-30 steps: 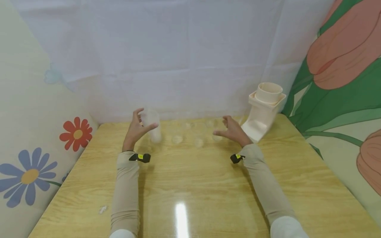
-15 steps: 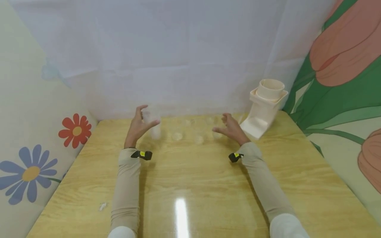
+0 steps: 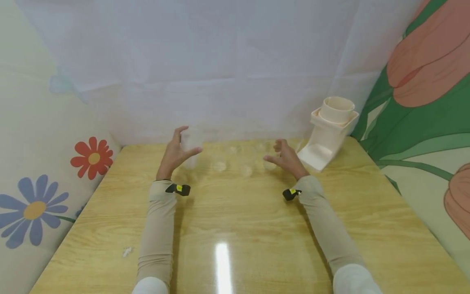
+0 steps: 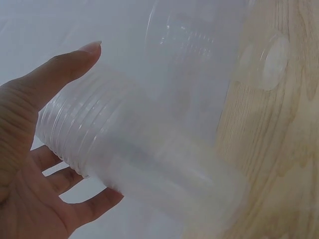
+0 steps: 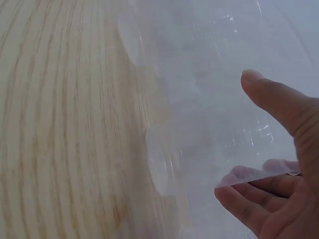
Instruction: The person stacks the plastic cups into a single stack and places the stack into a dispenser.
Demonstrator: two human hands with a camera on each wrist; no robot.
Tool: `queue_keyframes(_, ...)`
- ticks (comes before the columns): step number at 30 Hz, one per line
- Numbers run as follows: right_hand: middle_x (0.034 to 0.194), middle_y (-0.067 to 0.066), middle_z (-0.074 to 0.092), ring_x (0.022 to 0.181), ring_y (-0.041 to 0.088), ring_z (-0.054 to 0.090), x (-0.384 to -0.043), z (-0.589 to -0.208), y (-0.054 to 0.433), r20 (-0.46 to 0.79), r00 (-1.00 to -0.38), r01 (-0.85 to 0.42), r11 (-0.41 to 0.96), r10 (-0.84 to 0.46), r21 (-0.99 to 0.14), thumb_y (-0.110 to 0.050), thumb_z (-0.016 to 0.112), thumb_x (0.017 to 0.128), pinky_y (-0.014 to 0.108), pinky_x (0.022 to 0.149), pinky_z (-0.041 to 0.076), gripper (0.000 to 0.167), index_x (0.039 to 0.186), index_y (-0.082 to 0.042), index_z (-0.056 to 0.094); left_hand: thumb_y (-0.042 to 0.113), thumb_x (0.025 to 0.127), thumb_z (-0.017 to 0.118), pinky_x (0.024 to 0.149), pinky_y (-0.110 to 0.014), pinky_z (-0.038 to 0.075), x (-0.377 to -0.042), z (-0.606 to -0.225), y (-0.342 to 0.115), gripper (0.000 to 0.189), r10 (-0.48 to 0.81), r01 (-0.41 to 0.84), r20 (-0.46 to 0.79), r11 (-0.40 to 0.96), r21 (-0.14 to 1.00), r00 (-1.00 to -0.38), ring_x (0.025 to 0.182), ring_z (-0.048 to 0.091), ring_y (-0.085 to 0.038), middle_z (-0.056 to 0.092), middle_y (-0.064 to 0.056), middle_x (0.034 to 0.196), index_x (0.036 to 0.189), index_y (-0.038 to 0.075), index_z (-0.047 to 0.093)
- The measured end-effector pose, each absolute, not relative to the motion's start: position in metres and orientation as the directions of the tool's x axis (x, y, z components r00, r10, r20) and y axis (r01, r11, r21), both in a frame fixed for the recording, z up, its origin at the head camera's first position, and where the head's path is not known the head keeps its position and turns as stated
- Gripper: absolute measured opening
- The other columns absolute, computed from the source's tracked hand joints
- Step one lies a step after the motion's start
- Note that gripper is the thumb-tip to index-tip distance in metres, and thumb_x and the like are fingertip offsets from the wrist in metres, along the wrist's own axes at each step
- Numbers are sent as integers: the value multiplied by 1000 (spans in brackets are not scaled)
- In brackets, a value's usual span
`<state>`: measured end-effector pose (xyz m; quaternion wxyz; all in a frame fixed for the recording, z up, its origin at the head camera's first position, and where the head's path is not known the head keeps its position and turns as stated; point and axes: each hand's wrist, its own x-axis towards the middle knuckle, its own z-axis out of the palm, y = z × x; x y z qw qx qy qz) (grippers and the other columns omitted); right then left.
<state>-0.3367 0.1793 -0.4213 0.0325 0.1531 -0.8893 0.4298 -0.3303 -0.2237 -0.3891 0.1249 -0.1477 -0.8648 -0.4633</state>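
In the head view my left hand (image 3: 177, 153) holds a stack of clear plastic cups (image 3: 191, 143). Close up, in the left wrist view, thumb and fingers lie round the ridged rims of the stacked cups (image 4: 149, 154), which lean to one side. My right hand (image 3: 288, 159) reaches round a clear plastic cup (image 5: 209, 144) at the right end of the group; its thumb is on one side, the fingers on the other. That cup stands upright. Between the hands stand several more clear cups (image 3: 220, 165), hard to make out against the pale cloth.
Right of the right hand stands a cream plastic stand (image 3: 324, 139) with a round tube on top. A white cloth (image 3: 235, 61) hangs behind the wooden table (image 3: 205, 220). A small white scrap (image 3: 127, 251) lies near the left forearm.
My left hand has moved slightly right and away from me, with the cup stack going along. The right hand stays in place. The head view has shifted a little.
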Motion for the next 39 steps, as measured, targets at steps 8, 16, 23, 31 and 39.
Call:
queue_keyframes(8, 136, 34, 51, 117, 52, 54, -337, -418, 180, 221, -950, -312, 591, -222, -744, -28, 77, 90, 59, 100, 43, 83, 147, 7, 28, 28, 82, 85, 110, -63, 30, -330, -386, -222, 97, 130, 359, 345, 531, 768, -929, 143, 29, -47, 30, -36, 152, 155, 10, 24)
queue_keyframes(16, 132, 32, 55, 117, 48, 55, -339, -418, 181, 277, -937, -349, 572, -212, -742, -23, 78, 89, 57, 100, 44, 80, 145, 9, 31, 30, 82, 85, 109, -62, 32, -331, -385, -221, 96, 134, 363, 347, 532, 765, -928, 139, 35, -48, 33, -34, 152, 154, 9, 26)
queue_keyframes(23, 130, 32, 56, 117, 45, 55, -338, -418, 180, 306, -925, -379, 556, -224, -739, -23, 78, 89, 56, 99, 44, 80, 145, 9, 31, 32, 82, 85, 108, -62, 33, -331, -387, -221, 97, 130, 344, 328, 542, 767, -936, 139, 36, -48, 32, -33, 153, 155, 9, 25)
queue_keyframes(31, 129, 30, 57, 117, 43, 55, -336, -415, 181, 330, -918, -396, 564, -221, -725, -28, 77, 90, 54, 97, 45, 80, 146, 6, 32, 35, 82, 84, 106, -63, 35, -332, -388, -222, 98, 130, 334, 316, 542, 771, -940, 137, 38, -48, 33, -34, 152, 156, 11, 23)
queue_keyframes(39, 131, 28, 57, 118, 40, 56, -334, -408, 181, 375, -905, -421, 563, -204, -711, -30, 78, 90, 52, 96, 45, 84, 150, 3, 30, 34, 82, 84, 109, -62, 33, -331, -388, -221, 97, 127, 345, 330, 535, 771, -935, 138, 37, -47, 34, -33, 152, 155, 10, 25)
